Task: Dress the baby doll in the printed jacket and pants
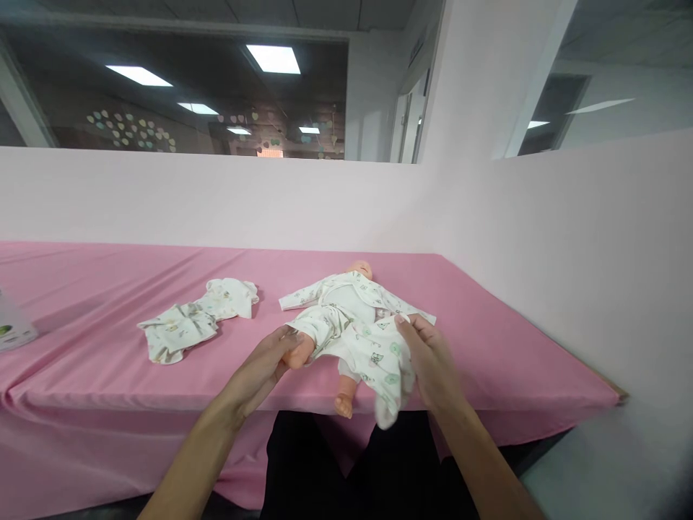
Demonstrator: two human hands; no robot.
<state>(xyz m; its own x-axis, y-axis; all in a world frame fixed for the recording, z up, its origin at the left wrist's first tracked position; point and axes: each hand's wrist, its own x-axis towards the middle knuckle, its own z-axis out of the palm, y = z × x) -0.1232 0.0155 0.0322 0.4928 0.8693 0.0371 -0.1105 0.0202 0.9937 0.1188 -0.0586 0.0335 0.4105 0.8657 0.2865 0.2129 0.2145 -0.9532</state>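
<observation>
A baby doll (359, 269) lies on its back on the pink-covered table, its head toward the wall. It wears an open white printed top (379, 295) with both sleeves spread out. My left hand (274, 354) is closed around the doll's foot (299, 352), which sticks out of one leg of printed baby pants (328, 326). Pinched in my right hand (430, 354) is the other side of the pants (382, 361), which hangs loose over the table's front edge. The doll's other leg (345, 393) is bare at the foot and lies beside that loose cloth.
Another small printed baby garment (198, 318) lies crumpled to the left on the pink tablecloth (97, 289). A white package (14, 328) is at the far left edge. White walls (216, 206) with windows stand behind and to the right of the table.
</observation>
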